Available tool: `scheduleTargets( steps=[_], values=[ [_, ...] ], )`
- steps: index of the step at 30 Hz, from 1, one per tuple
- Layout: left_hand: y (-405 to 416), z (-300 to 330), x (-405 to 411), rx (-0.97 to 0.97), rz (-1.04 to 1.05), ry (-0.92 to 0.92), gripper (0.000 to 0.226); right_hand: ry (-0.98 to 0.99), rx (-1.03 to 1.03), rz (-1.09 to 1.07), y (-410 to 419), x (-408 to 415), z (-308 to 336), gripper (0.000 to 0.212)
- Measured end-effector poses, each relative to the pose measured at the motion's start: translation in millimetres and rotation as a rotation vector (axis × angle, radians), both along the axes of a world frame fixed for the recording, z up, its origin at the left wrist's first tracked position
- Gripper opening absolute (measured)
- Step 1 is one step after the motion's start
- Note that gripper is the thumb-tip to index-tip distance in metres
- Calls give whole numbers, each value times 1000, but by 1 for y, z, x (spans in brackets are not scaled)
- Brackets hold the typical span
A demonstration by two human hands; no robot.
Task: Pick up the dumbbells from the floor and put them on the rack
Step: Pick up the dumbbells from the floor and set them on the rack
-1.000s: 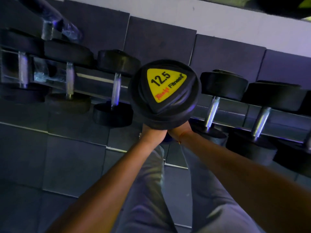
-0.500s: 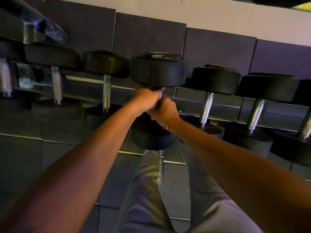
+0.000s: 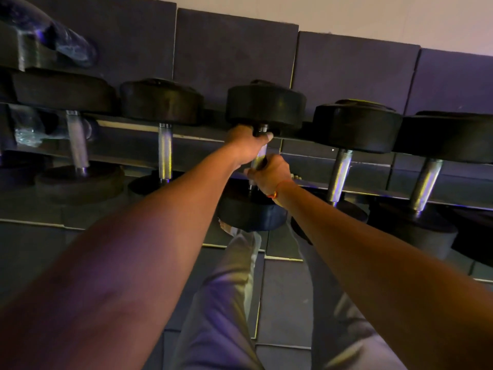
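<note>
gripping one dumbbell (image 3: 265, 106) with both hands, near centre, a touch toward 12 o'clock. left hand (image 3: 246, 144) curling round the upper end of the metal handle, right up against the far black head. right hand (image 3: 270, 173) curling round the lower stretch of the same handle, toward 5 o'clock of the left, with an orange thread band (image 3: 274, 193) circling the wrist. a short bare piece of knurled handle showing between the two hands.

lying across the rack (image 3: 186, 137), handle running from 12 to 6 o'clock, far head over the back rail, near head (image 3: 250, 214) hanging at the front rail; cannot tell whether resting fully on the rails or being carried by the hands.

sitting in a row with neighbours: two racked dumbbells toward 9 o'clock, the closer one (image 3: 164, 153) just beside, the next (image 3: 76, 140) beyond it; two more toward 3 o'clock, one (image 3: 344, 166) just beside, another (image 3: 426, 182) further out. all lying the same way.

dark padded wall panels (image 3: 234, 46) standing behind at 12 o'clock. grey trouser legs (image 3: 226, 303) and dark floor tiles (image 3: 282, 289) showing at 6 o'clock.
</note>
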State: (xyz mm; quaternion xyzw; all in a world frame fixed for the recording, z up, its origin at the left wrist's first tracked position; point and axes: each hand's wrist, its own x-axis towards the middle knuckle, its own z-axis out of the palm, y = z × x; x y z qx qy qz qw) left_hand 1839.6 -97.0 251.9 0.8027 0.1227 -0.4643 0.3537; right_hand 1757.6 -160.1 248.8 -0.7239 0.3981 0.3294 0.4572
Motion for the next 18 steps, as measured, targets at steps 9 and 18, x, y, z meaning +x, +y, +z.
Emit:
scheduleTargets(
  steps=[9,18],
  values=[
    [19,-19,-10,-31,234,34,44,-30,-4,-62,13,-7,-15,32],
    [29,-13,-10,-55,157,-55,36,-55,20,-64,17,-15,-17,37]
  ],
)
